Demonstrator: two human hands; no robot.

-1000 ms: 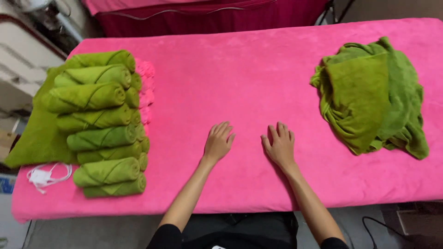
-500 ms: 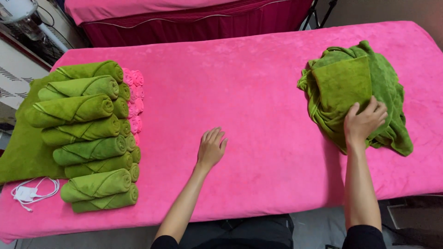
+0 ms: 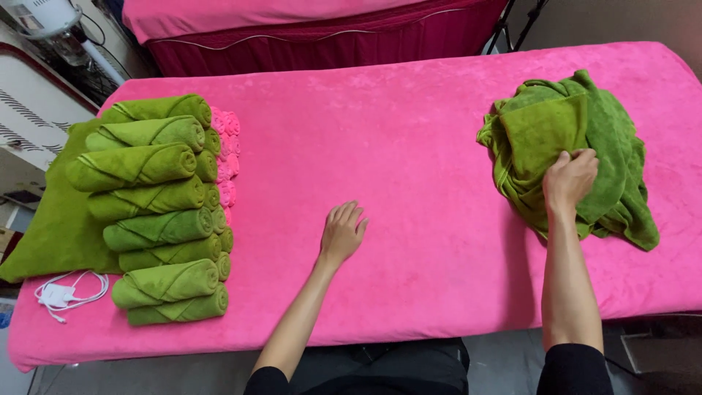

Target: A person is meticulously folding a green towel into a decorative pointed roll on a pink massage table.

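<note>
A heap of loose green towels [image 3: 563,139] lies on the right side of the pink bed [image 3: 409,146]. My right hand [image 3: 569,179] rests on the heap and its fingers close on the top green towel's fold. My left hand [image 3: 342,232] lies flat on the pink cover near the front middle, fingers apart, holding nothing. Several rolled green towels [image 3: 157,208] are stacked in a row at the left.
Small pink rolled cloths [image 3: 225,157] sit behind the green rolls. A green cushion [image 3: 51,234] lies at the far left, with a white charger and cable [image 3: 62,294] in front of it. Another pink bed [image 3: 292,22] stands beyond. White furniture [image 3: 29,110] is at left.
My right hand left the middle of the bed, reached right to the towel heap and now grips its top towel. The left hand stayed flat on the cover.
</note>
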